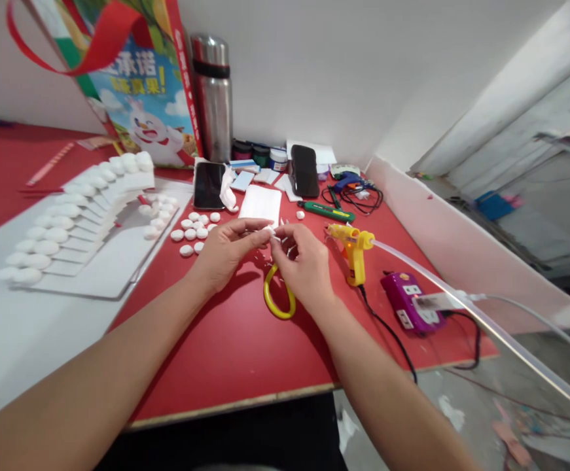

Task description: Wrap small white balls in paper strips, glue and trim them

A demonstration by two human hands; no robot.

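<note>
Over the red table, my left hand (228,252) pinches a small white piece (269,230) between thumb and fingers. My right hand (307,261) is closed at the same piece, its fingertips meeting the left ones; the piece's exact shape is mostly hidden. Below the right hand lies a yellow loop handle (279,315), like that of scissors, its upper part covered by the hand. Small white scraps (260,257) lie under the fingers. Left of my left hand are several round white pellets (186,250), and behind the hands lies a white sheet (260,204).
A white curved staircase model (93,222) edged with white ovals stands left on a board. At right are a yellow glue gun (356,252), a purple power adapter (407,301) and a green pen-like tool (328,211). Phones (209,186), a steel flask (214,104) and a bag (142,85) stand behind.
</note>
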